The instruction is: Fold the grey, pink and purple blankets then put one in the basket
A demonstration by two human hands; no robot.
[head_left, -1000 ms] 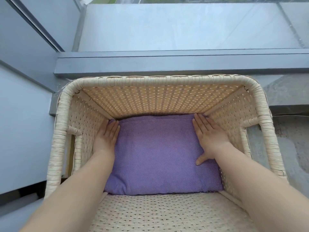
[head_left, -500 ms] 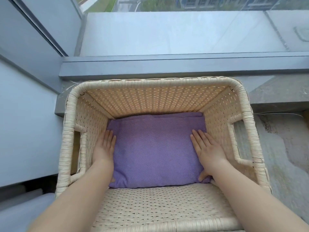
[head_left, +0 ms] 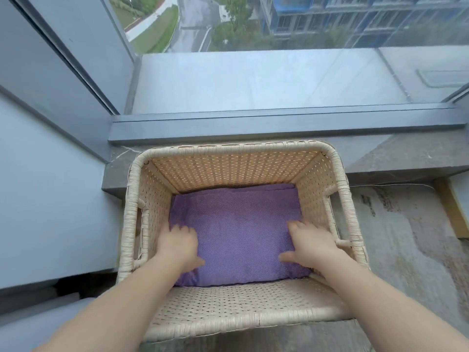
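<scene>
The folded purple blanket [head_left: 238, 232] lies flat on the bottom of a woven wicker basket [head_left: 236, 154]. Both my arms reach down into the basket. My left hand [head_left: 179, 243] rests on the blanket's left side, fingers loosely curled and a little blurred. My right hand [head_left: 308, 243] rests on its right side, fingers spread, thumb pointing inward. Neither hand grips the cloth. The grey and pink blankets are out of view.
The basket stands on a patterned rug [head_left: 411, 250], against a dark stone sill [head_left: 380, 158] below a large window [head_left: 253, 72]. A grey-blue wall panel [head_left: 50, 199] runs along the left. A wooden edge [head_left: 454, 212] shows at the far right.
My view has pulled back and up from the basket. Both hands have slid toward the near edge of the blanket, and the fingers have relaxed from flat pressing.
</scene>
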